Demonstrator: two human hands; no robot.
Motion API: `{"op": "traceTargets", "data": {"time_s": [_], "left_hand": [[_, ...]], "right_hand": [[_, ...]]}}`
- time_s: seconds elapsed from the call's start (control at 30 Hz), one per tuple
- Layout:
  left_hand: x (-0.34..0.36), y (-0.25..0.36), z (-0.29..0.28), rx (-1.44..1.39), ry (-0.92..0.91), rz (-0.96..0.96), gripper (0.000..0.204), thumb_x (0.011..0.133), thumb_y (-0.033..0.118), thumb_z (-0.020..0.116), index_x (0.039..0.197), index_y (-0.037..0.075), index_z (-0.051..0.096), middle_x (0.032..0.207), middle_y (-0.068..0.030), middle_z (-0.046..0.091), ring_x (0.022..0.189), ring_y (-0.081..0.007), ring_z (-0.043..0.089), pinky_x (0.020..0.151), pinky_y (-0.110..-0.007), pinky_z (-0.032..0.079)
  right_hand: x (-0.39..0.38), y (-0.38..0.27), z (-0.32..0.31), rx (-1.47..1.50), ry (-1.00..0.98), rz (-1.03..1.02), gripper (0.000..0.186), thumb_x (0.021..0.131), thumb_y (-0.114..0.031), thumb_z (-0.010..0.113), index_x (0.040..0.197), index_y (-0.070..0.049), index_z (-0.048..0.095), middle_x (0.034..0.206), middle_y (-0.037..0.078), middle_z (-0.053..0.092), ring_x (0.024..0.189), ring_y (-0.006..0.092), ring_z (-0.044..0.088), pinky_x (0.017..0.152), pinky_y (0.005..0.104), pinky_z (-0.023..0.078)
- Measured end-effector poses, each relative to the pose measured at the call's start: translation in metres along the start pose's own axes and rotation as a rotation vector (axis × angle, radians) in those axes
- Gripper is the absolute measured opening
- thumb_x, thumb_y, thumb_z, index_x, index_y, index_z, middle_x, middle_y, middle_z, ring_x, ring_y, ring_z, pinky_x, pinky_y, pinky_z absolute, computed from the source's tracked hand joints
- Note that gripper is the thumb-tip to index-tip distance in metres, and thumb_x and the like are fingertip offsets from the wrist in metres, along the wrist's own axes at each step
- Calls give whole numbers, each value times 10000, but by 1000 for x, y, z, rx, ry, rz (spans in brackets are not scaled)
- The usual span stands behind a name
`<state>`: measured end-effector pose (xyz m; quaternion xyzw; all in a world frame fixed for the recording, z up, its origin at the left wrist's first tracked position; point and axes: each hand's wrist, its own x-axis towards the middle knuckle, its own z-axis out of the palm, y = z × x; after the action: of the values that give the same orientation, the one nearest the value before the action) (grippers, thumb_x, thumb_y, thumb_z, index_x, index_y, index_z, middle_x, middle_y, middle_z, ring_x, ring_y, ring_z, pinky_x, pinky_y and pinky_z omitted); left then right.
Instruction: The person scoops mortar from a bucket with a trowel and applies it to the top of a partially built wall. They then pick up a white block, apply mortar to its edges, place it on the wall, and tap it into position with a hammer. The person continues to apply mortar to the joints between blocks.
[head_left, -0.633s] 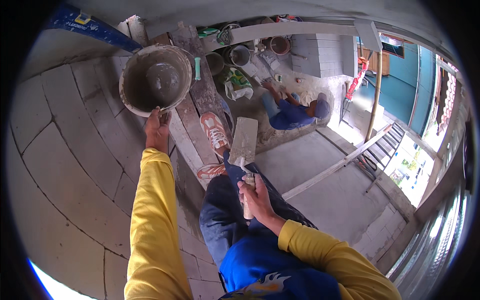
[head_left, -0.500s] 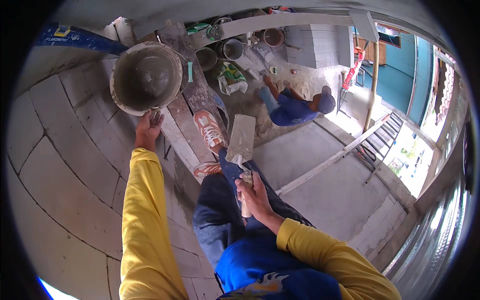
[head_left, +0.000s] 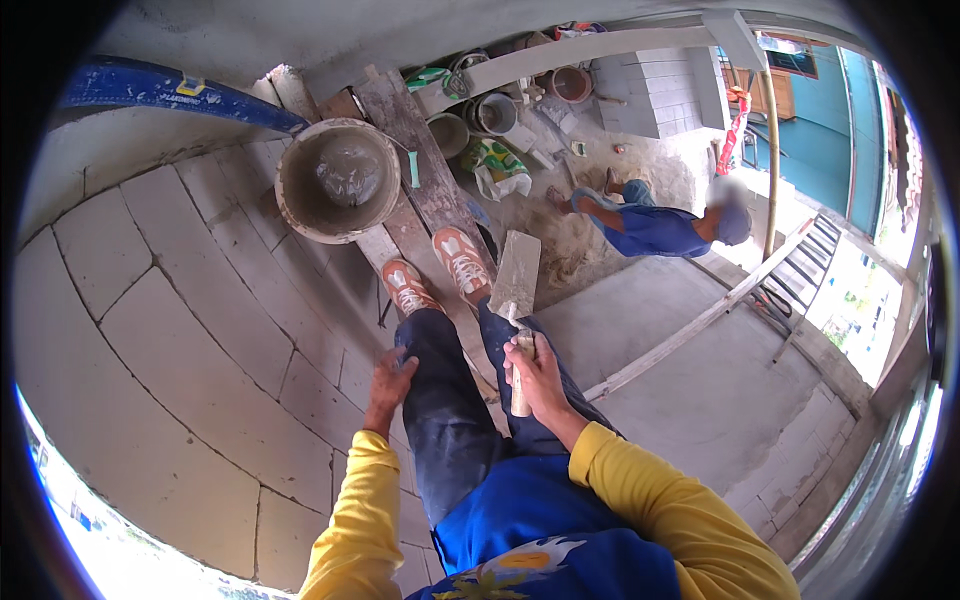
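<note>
My right hand (head_left: 541, 380) is wrapped round the handle of a trowel (head_left: 517, 272). Its flat, mortar-smeared blade points away from me, above my right leg. My left hand (head_left: 389, 384) is beside my left knee, holding nothing, with its fingers loosely apart. Beyond my shoes stands a round mortar bucket (head_left: 285, 205) on wooden planks, close to the block wall. Grey wet mortar (head_left: 352, 172) lies inside it. The bucket's handle has a pale green grip (head_left: 413, 170).
I stand on narrow planks (head_left: 408, 235) above the floor. The block wall (head_left: 190, 310) rises on my left; a blue level-like bar (head_left: 180, 88) is at upper left. Below, a co-worker in blue (head_left: 655, 230) bends near sand, buckets (head_left: 495, 114) and a ladder (head_left: 805, 262).
My left hand has left the bucket's rim and drawn back beside my knee. My right hand still holds the trowel. The co-worker has shifted right, and my view has shifted.
</note>
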<state>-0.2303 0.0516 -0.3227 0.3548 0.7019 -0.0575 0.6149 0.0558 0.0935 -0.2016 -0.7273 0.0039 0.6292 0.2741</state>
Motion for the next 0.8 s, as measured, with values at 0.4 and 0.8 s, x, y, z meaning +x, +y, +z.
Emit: {"op": "traceTargets", "data": {"time_s": [0.4, 0.8], "left_hand": [[-124, 56, -32, -283, 164, -73, 192, 920, 167, 847, 1018, 19, 773, 939, -71, 795, 854, -99, 714, 798, -277, 555], [-145, 24, 26, 506, -111, 222, 492, 971, 453, 746, 1328, 115, 727, 1585, -215, 531, 1506, -402, 440, 1260, -492, 344]], "right_hand": [[-64, 42, 50, 10, -44, -36, 276, 1008, -242, 746, 1078, -48, 563, 832, 22, 608, 667, 98, 593, 593, 278, 514], [-75, 101, 6, -128, 6, -46, 388, 981, -335, 771, 1075, -3, 594, 858, 89, 687, 670, 154, 655, 617, 341, 532]]}}
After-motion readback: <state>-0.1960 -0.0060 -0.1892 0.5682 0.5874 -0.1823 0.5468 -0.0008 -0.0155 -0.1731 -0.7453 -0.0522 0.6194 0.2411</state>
